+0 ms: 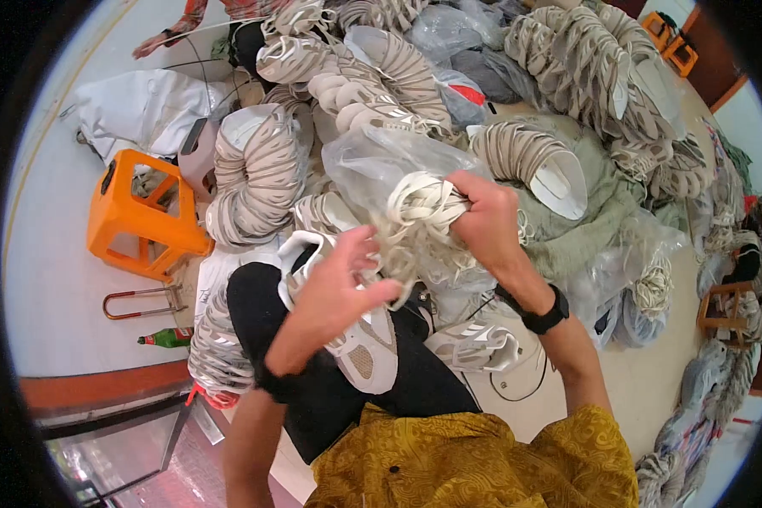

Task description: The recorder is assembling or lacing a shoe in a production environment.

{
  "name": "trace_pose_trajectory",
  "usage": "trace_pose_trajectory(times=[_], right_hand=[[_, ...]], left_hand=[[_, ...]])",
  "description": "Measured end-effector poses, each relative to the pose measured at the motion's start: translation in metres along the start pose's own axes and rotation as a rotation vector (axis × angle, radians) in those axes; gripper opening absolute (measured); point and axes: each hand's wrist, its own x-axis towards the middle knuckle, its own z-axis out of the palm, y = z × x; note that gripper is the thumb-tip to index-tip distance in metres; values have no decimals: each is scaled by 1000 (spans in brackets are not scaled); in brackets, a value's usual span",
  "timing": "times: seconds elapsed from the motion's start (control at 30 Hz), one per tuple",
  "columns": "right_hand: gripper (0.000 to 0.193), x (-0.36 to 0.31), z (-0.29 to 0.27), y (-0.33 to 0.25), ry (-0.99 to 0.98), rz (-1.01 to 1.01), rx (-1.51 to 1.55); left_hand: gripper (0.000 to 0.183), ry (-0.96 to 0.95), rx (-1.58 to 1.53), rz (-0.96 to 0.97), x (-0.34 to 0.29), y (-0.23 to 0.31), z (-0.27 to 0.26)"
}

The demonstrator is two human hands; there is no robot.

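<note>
My right hand [489,222] is closed round a bundle of cream shoelaces [427,203], held up in front of me over a clear plastic bag [372,161]. Loose lace ends hang down from the bundle, blurred by motion. Just left of them is my left hand [334,292], its fingers apart and curved toward the strands, with nothing seen in its grasp. Below that hand a beige and white shoe upper [368,360] lies across my dark-trousered lap. A second white shoe upper [476,345] rests beside my right leg. My left palm hides part of the shoe upper on my lap.
Stacks of nested shoe uppers [258,182] surround me, with larger rows [567,59] at the far right. An orange stool [144,212] and a green bottle [168,338] stand and lie at left. Another lace bundle [652,284] sits at right. A person's sleeve [193,15] shows at top left.
</note>
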Motion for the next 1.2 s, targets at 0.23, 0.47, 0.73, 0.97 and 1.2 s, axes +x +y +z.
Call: trace_pose_trajectory(times=[0.23,0.47,0.73,0.97,1.2], right_hand=[[49,-7,4,-62,-161,-230,195],[55,-1,-1,-38,-344,128,425],[20,7,6,-53,-332,307,627],[17,28,-16,-68,-326,-32,186],[25,38,-20,-67,-585,192,629]], left_hand=[[29,210,-203,216,14,-19,-2],[25,178,-488,177,7,-14,-20],[26,259,427,235,-5,12,-22],[49,313,362,605,-19,28,-20],[35,35,-45,349,-12,27,-21]])
